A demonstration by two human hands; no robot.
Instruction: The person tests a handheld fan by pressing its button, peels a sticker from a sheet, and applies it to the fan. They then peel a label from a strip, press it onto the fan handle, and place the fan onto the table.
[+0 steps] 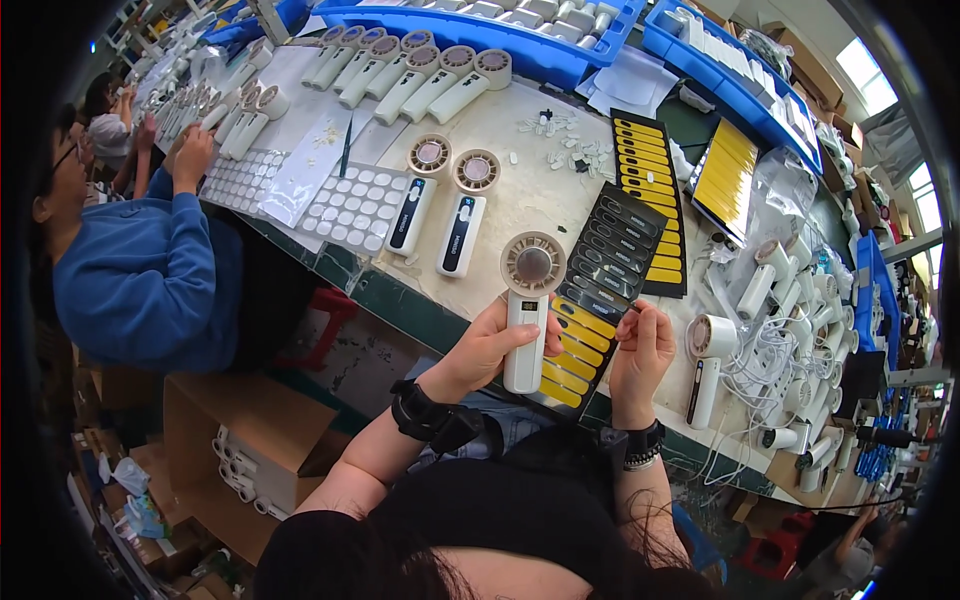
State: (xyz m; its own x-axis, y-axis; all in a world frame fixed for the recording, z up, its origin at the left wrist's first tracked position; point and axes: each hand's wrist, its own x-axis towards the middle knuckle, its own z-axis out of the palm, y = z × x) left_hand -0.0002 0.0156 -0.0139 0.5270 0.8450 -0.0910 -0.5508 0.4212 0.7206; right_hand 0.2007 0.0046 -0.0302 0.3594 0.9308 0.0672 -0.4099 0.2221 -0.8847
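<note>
My left hand (474, 356) is closed around the handle of a white handheld fan (524, 358), its round grille upright and a small dark display showing on the front. Beside it, my right hand (643, 362) has thumb and fingers pinched together at the edge of a sheet of glossy black panel stickers (612, 248); what sits between the fingertips is too small to make out. The sheet's lower part shows bare yellow strips (572, 352). Two white fans with dark front panels, a left one (408, 215) and a right one (462, 235), lie on the table ahead.
Several white fans (440, 85) line the back, before a blue bin (480, 22). A sheet of round white stickers (358, 208) lies left, near a co-worker in blue (150, 280). Tangled white cables (750, 365) and fans crowd the right. Below left stands a cardboard box (240, 440).
</note>
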